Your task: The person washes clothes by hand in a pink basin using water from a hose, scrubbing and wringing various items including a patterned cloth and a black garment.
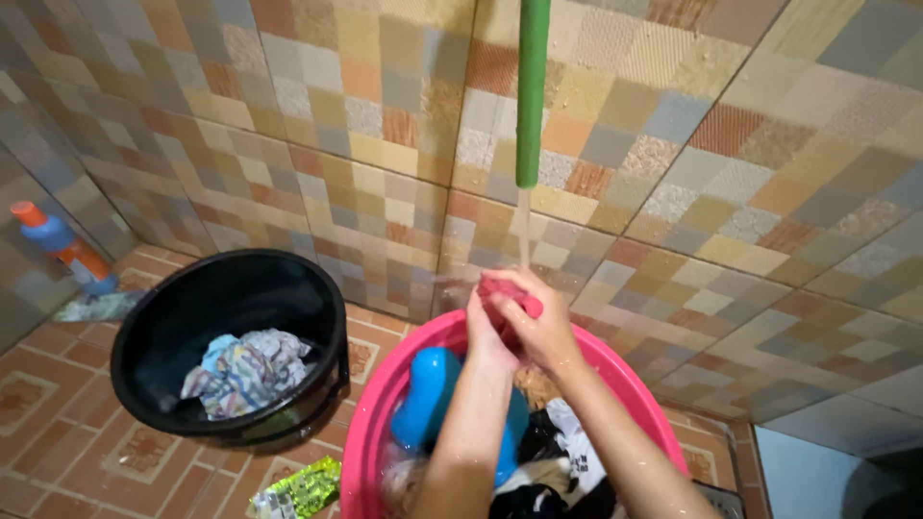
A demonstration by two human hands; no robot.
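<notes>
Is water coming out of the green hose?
Yes, on. A thin stream falls from the green hose onto the pink cloth that both hands squeeze.

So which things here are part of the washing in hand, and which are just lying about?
In use:
left hand and right hand, both gripping the pink cloth
green hose running water
pink basin of laundry

Lying about:
black tub with wrung clothes
blue bottle
green sachet
</notes>
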